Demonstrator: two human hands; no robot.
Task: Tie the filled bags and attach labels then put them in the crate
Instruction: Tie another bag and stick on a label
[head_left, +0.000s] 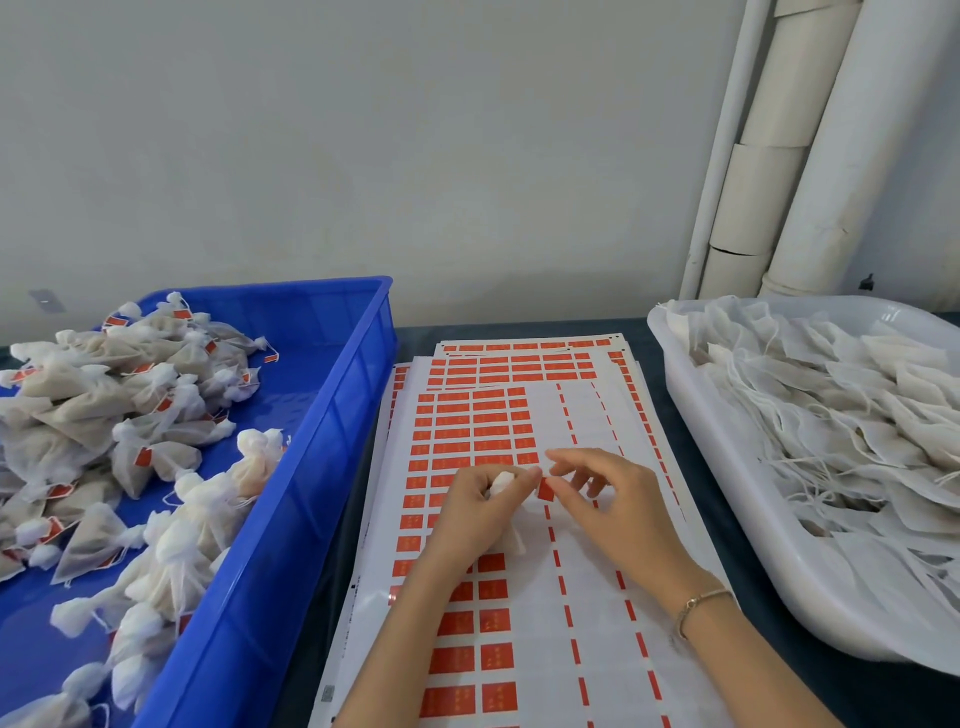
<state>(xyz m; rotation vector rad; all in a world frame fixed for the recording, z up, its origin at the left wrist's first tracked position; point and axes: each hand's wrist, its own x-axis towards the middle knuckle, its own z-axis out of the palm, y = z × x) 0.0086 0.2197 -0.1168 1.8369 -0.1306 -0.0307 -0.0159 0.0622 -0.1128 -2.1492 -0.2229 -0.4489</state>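
1. Left hand (478, 512), centre of frame. My fingers are curled round a small filled bag (501, 483), clamped on its bunched top; the body of the bag hangs below my palm.
2. Right hand (618, 499), just right of it. Thumb and forefinger are pinched on one red label (545, 490), the other fingers spread loose. The label sits just beside the bag's top.
3. Step in hand, as I judge it: fixing the label to the bag's tie. Advice to self: keep the neck held tight and fold the sticker square so its halves meet edge to edge. The string is too fine to make out here.
4. Label sheets (592, 597), lower centre: glossy white backing paper, small red rectangles in rows. The right-hand columns are already peeled, leaving thin red strips.
5. Blue crate (322, 467), left: rigid moulded plastic with straight walls. It holds the finished bags (104, 415), a heap of soft white mesh pouches with pale filling, knotted tops and red tags.
6. White tub (691, 415), right: smooth plastic with a rounded rim. It is piled with untied bags (857, 415), flat and limp, drawstrings trailing.
7. Desk (872, 696): a dark matt surface under everything.
8. Bracelet (701, 603): a thin metal band on my right wrist.
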